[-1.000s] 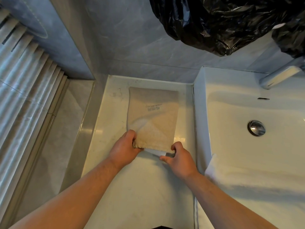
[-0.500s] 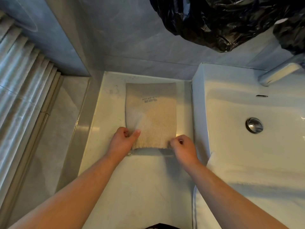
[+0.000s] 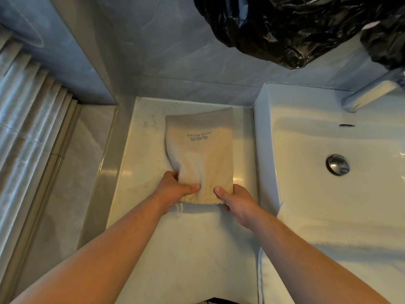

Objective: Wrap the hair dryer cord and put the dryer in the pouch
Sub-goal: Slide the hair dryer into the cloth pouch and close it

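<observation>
A beige cloth pouch (image 3: 203, 148) printed "HAIR DRYER" lies on the pale counter (image 3: 175, 249) left of the sink, its drawstring mouth toward me. My left hand (image 3: 173, 190) grips the mouth's left corner, thumb on top. My right hand (image 3: 235, 199) grips the right corner the same way. The near end of the pouch is lifted and bunched between both hands. A drawstring loop (image 3: 180, 207) hangs below the left corner. No hair dryer or cord is visible; I cannot tell what the pouch holds.
A white basin (image 3: 317, 194) with a metal drain (image 3: 338, 164) sits at the right, a faucet (image 3: 370, 95) behind it. A white towel (image 3: 306, 270) drapes over the basin's near edge. A black plastic bag (image 3: 295, 27) hangs overhead. The counter edge drops to tiled floor (image 3: 54, 194) at left.
Both hands have taken a fuller grip on the pouch's mouth corners, thumbs on top, and raised and bunched its near end. The pouch tilted slightly.
</observation>
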The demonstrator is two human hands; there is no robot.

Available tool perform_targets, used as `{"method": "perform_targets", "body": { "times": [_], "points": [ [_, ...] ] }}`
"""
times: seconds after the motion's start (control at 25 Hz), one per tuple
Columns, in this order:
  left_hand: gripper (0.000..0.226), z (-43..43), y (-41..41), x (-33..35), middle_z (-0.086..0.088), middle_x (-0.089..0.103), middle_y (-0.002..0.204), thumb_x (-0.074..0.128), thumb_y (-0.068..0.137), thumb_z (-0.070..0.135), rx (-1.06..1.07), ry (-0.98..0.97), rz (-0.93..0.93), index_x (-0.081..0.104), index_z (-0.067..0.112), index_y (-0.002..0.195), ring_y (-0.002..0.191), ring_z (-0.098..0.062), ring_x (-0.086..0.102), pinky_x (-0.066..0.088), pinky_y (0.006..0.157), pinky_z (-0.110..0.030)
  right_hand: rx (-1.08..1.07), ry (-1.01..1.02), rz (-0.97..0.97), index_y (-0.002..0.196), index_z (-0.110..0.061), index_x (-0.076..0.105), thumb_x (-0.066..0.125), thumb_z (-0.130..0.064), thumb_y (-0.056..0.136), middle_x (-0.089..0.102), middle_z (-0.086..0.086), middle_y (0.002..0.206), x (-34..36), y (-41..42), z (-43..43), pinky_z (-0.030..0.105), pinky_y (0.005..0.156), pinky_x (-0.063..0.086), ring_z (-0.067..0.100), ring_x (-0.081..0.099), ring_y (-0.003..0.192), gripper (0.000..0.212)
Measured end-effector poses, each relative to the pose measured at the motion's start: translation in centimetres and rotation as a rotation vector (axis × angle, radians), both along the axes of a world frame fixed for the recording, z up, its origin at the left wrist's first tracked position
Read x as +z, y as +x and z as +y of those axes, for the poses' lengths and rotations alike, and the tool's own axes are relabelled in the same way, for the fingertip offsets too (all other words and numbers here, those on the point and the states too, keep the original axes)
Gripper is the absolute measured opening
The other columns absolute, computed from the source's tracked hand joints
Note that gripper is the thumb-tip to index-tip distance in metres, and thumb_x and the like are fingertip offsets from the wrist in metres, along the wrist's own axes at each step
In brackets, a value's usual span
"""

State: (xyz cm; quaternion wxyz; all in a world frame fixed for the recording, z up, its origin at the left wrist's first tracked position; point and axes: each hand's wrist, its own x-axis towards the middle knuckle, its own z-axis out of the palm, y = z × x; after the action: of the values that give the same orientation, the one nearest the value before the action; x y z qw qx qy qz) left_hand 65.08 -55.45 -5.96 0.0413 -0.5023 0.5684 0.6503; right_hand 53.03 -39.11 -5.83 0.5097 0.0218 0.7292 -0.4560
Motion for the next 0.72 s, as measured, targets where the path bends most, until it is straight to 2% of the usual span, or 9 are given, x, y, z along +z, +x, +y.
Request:
{"method": "perform_targets", "body": {
  "times": [0.12,0.2,0.28,0.36,0.4,0.48,0.56,0.64,0.72],
  "points": [
    [0.032,0.3,0.5,-0.2,-0.001,0.07,0.079,0.087,0.072,0.02,0.005,-0.075,-0.032,0.068,0.008,0.094,0.066,-0.01,0.065,0.044,0.043,-0.016,-0.002,0.08,0.031,0.095,-0.015,0.062,0.065,-0.038,0.089,0.061,-0.001,0.076,0.0,0.7,0.2,0.022,0.053,0.041,0.012,0.053,0.062,0.024],
    [0.026,0.3,1.0,-0.5,0.001,0.066,0.076,0.084,0.076,0.023,0.036,-0.097,-0.052,0.066,0.012,0.09,0.065,-0.013,0.06,0.04,0.043,-0.018,-0.006,0.106,0.033,0.085,-0.016,0.06,0.062,-0.041,0.09,0.054,-0.001,0.068,0.1,1.2,-0.1,0.023,0.05,0.037,0.013,0.046,0.055,0.026],
    [0.024,0.3,1.3,-0.5,-0.002,0.067,0.077,0.083,0.077,0.026,0.089,-0.043,-0.068,0.068,0.012,0.09,0.065,-0.017,0.06,0.038,0.043,-0.02,-0.013,0.136,0.044,0.082,-0.014,0.062,0.062,-0.043,0.089,0.058,0.001,0.068,0.3,1.5,-0.3,0.025,0.052,0.039,0.016,0.05,0.057,0.03],
    [0.025,0.0,1.7,-0.7,-0.004,0.068,0.072,0.083,0.076,0.024,0.153,0.05,-0.09,0.07,0.009,0.092,0.06,-0.018,0.059,0.036,0.043,-0.022,-0.08,0.107,0.048,0.086,-0.01,0.068,0.067,-0.039,0.086,0.07,0.004,0.077,0.4,1.5,-0.3,0.029,0.062,0.05,0.02,0.064,0.068,0.029],
    [0.024,-0.1,1.8,-0.6,-0.005,0.067,0.071,0.083,0.076,0.021,0.165,0.099,-0.098,0.07,0.009,0.093,0.059,-0.018,0.059,0.037,0.045,-0.022,-0.13,0.065,0.041,0.089,-0.009,0.07,0.069,-0.032,0.085,0.073,0.006,0.082,0.2,1.5,-0.2,0.032,0.068,0.053,0.022,0.068,0.073,0.024],
    [0.023,-0.3,2.0,-0.4,-0.006,0.067,0.073,0.081,0.078,0.015,0.144,0.198,-0.104,0.068,0.008,0.096,0.062,-0.018,0.06,0.041,0.048,-0.023,-0.241,-0.018,-0.01,0.093,-0.006,0.067,0.069,-0.014,0.085,0.073,0.012,0.086,0.1,1.4,-0.1,0.036,0.069,0.053,0.026,0.066,0.073,0.011],
    [0.02,-0.4,2.1,-0.4,-0.007,0.066,0.074,0.077,0.081,0.009,0.118,0.264,-0.12,0.066,0.007,0.098,0.062,-0.017,0.059,0.045,0.048,-0.023,-0.322,-0.059,-0.116,0.101,-0.005,0.063,0.065,-0.002,0.087,0.07,0.014,0.091,0.1,1.2,0.2,0.035,0.065,0.054,0.027,0.064,0.076,0.015],
    [0.02,-0.6,2.2,-0.5,-0.009,0.069,0.078,0.072,0.084,0.003,0.151,0.318,-0.11,0.065,0.002,0.103,0.066,-0.019,0.064,0.052,0.052,-0.025,-0.275,-0.026,-0.184,0.103,-0.004,0.06,0.062,-0.002,0.089,0.068,0.015,0.092,0.3,0.9,0.5,0.03,0.057,0.056,0.026,0.064,0.074,0.014],
    [0.025,-1.0,2.3,-0.8,-0.014,0.074,0.088,0.072,0.085,0.008,0.22,0.381,-0.074,0.067,-0.002,0.108,0.079,-0.026,0.07,0.059,0.069,-0.033,-0.08,0.101,-0.131,0.104,-0.005,0.062,0.067,-0.011,0.087,0.07,0.014,0.089,0.6,0.4,0.9,0.033,0.06,0.059,0.025,0.066,0.07,0.018]
  ]
}}
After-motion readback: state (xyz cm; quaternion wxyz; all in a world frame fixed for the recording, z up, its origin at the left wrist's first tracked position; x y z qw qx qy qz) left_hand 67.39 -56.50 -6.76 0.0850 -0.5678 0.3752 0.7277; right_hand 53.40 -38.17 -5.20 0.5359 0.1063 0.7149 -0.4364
